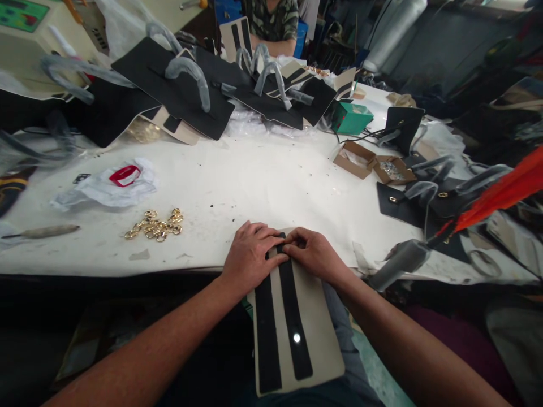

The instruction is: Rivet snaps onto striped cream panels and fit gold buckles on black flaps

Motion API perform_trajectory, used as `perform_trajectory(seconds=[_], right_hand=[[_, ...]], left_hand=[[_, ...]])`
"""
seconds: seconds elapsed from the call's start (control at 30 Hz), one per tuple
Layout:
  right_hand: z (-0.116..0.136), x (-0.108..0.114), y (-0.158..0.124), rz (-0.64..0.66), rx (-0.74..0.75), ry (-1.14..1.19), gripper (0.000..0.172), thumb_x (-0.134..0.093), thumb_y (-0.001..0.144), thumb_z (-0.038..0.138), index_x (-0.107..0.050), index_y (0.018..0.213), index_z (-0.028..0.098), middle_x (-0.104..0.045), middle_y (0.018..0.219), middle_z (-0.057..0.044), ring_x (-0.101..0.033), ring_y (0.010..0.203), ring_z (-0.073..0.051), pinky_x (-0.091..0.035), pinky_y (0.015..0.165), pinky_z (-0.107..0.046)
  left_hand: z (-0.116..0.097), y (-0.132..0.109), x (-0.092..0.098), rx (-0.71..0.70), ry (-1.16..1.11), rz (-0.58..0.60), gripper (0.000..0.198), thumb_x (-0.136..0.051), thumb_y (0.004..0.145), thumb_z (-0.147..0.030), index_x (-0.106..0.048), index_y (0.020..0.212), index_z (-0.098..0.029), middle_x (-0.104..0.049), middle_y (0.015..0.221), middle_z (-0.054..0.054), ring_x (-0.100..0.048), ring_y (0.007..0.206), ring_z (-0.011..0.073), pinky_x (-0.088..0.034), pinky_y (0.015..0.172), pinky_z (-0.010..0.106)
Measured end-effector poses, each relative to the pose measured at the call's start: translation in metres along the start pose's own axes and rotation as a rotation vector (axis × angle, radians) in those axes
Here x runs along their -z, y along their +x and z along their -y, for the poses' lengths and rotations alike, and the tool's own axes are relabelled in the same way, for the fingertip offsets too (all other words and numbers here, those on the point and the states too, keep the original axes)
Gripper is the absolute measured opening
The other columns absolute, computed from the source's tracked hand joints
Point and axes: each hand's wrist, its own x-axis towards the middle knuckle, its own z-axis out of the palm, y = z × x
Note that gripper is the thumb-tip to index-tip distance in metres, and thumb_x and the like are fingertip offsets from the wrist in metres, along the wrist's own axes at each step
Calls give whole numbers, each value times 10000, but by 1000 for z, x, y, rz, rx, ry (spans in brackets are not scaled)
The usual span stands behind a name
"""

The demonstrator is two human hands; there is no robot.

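A beige panel with two black stripes (297, 333) lies over the near edge of the white table (263, 181) and hangs down onto my lap. My left hand (250, 254) lies flat on its top end, fingers stretched over the stripes. My right hand (311, 251) is beside it, fingers pinched together at the top of the right stripe. What the pinch holds is too small to make out. A small bright dot shows low on the right stripe.
A pile of gold metal rings (155, 225) lies left of my hands, with a crumpled plastic bag (114, 183) and a tool (44, 231) beyond. Black panels with wrapped handles (186, 85) crowd the far side. Small cardboard boxes (373, 164) and a green box (351, 117) stand right. A person sits opposite.
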Motion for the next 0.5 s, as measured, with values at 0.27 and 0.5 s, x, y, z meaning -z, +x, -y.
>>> perform_trajectory(seconds=[0.27,0.5], right_hand=[[0,5,4,20,50,-72,120,-670,909,249,-762,846,204,-740,840,-3,-653,816,-193,-439,750,-315],[-7,7,-37,-246,60,177,195,-679,953,380,-746,983,199,-730,843,-3,-642,754,-178,-490,739,-303]], left_hand=[[0,2,1,-17,8,-7,297,-825,936,-416,-799,1215,-315,-783,1315,13,-611,1274,318,-416,1205,586],[0,5,2,-40,36,-24,281,-845,918,-398,-813,1174,-287,-794,1294,22,-620,1245,314,-472,1142,558]])
